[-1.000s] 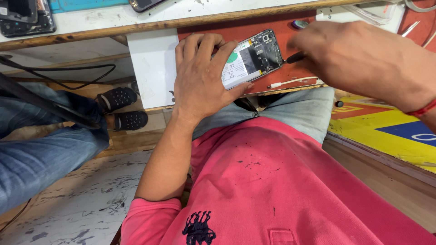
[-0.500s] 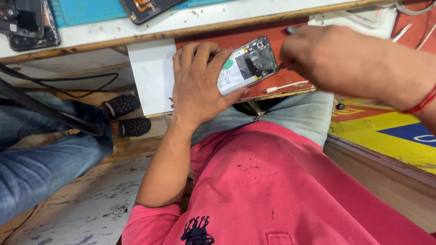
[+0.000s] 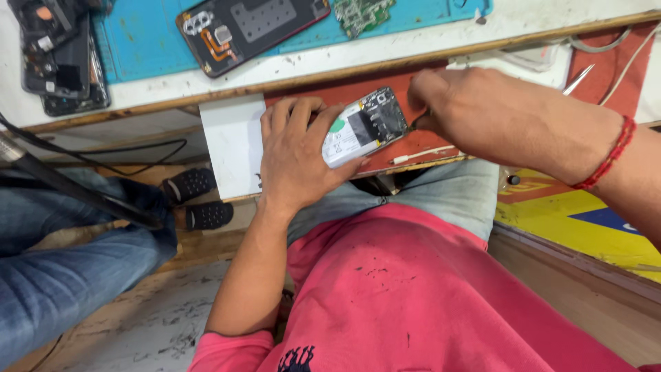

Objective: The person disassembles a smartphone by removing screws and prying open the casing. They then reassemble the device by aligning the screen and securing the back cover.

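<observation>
Two hands work on one opened phone (image 3: 363, 127), which lies tilted on a red pull-out board (image 3: 413, 141) just below the near edge of the workbench. Its back is off, showing a white battery with a small round green sticker at its left end and dark circuitry toward the right end.

The left hand (image 3: 297, 155) grasps the phone from the left: the fingers curl over its far edge and the thumb presses along its near edge, so the green sticker sits just beside the fingertips. The right hand (image 3: 475, 114) is clenched around a thin tool (image 3: 416, 125), whose tip touches the phone's right end; most of the tool is hidden in the fist. A red thread band (image 3: 609, 155) circles that wrist.

Left of the phone, a plain white rectangular sheet (image 3: 231, 141) lies partly under the left hand. A thin white stick (image 3: 423, 153) lies on the board near the phone's right end.

Farther off, on the bench top, a blue mat (image 3: 148, 41) carries a dark phone back shell (image 3: 251, 27) and a green circuit board (image 3: 361, 12). At far left sits a stack of dark phone frames (image 3: 58, 58). At near right a yellow and blue printed panel (image 3: 585, 224) lies low beside the person's pink shirt (image 3: 413, 296).
</observation>
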